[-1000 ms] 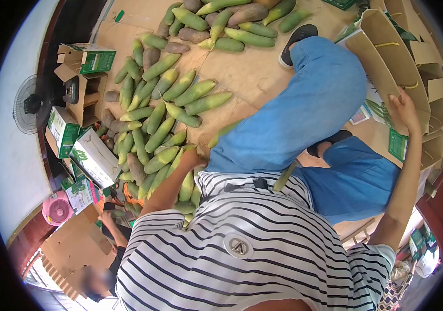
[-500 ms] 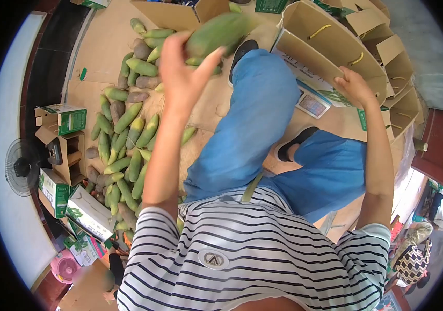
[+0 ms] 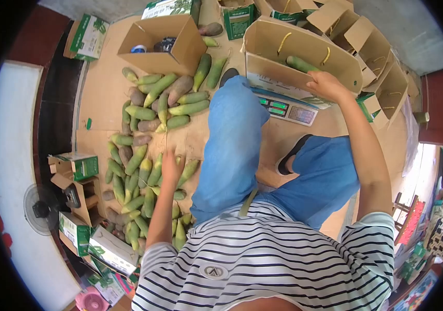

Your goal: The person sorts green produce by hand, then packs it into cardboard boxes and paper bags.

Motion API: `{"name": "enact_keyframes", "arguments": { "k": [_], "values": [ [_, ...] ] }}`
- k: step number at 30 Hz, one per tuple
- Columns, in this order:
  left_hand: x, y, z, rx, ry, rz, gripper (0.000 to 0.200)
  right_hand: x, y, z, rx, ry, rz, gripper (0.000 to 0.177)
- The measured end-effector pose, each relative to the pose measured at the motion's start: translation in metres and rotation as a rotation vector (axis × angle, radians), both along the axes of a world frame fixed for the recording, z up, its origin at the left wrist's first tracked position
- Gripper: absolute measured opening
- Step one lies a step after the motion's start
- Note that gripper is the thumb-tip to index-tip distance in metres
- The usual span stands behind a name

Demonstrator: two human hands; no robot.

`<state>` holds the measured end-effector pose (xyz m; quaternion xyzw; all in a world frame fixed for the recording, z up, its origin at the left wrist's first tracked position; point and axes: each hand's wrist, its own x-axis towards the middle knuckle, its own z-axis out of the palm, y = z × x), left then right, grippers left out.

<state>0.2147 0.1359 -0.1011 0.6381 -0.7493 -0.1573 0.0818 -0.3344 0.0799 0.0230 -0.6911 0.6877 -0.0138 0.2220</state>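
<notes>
My right hand (image 3: pixel 328 86) grips the near rim of a tall cardboard carton (image 3: pixel 283 79) with yellow rope handles. One green radish (image 3: pixel 300 64) shows inside it, partly hidden by the wall and hand. Under the carton is a digital scale (image 3: pixel 289 110), its green displays lit. My left hand (image 3: pixel 171 165) is over the radish pile (image 3: pixel 146 171), slightly blurred, thumb apart from the fingers and no radish in it. Just ahead of its fingertips, a green radish (image 3: pixel 163 108) lies with its thin root pointing toward me.
An open box (image 3: pixel 167 54) with dark items and a blue-and-white thing stands ahead. Several open cartons (image 3: pixel 356 39) crowd the far right. A fan (image 3: pixel 41 209) and more boxes (image 3: pixel 112 249) line the left wall. My bent legs (image 3: pixel 237 140) lie between pile and scale.
My left hand has let go of a large green radish and come back to the pile. A radish now shows inside the carton, and the scale's displays are lit. My view has shifted.
</notes>
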Motion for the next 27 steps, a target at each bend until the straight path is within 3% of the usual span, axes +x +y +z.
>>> {"name": "enact_keyframes", "arguments": {
  "k": [3,4,5,6,7,9,13,22,27],
  "values": [
    [0.133,0.122,-0.061,0.293,-0.376,0.087,0.057,0.003,-0.001,0.005,0.078,0.031,-0.009,0.040],
    [0.137,0.154,-0.033,0.404,-0.382,0.188,0.062,0.006,-0.002,0.006,0.110,0.039,-0.005,0.040],
    [0.182,0.197,-0.057,0.574,-0.540,0.160,0.067,0.007,-0.002,0.006,0.090,0.035,-0.004,0.039],
    [0.203,0.232,-0.068,0.652,-0.510,0.411,0.071,0.005,-0.001,0.005,0.069,0.032,-0.003,0.039],
    [0.214,0.258,-0.064,0.781,-0.408,0.499,0.075,0.004,-0.001,0.004,0.049,0.030,-0.002,0.038],
    [0.212,0.301,-0.060,0.805,-0.518,0.621,0.077,0.005,-0.001,0.001,0.067,0.034,-0.020,0.037],
    [0.186,0.324,-0.058,0.813,-0.567,0.639,0.075,0.009,-0.001,0.011,0.116,0.052,-0.034,0.038],
    [0.171,0.318,-0.063,0.822,-0.580,0.596,0.071,-0.001,0.003,-0.013,-0.066,0.044,0.003,0.031],
    [0.170,0.309,-0.062,0.834,-0.570,0.537,0.069,0.005,0.000,0.000,0.059,0.068,-0.021,0.027]
  ]
}}
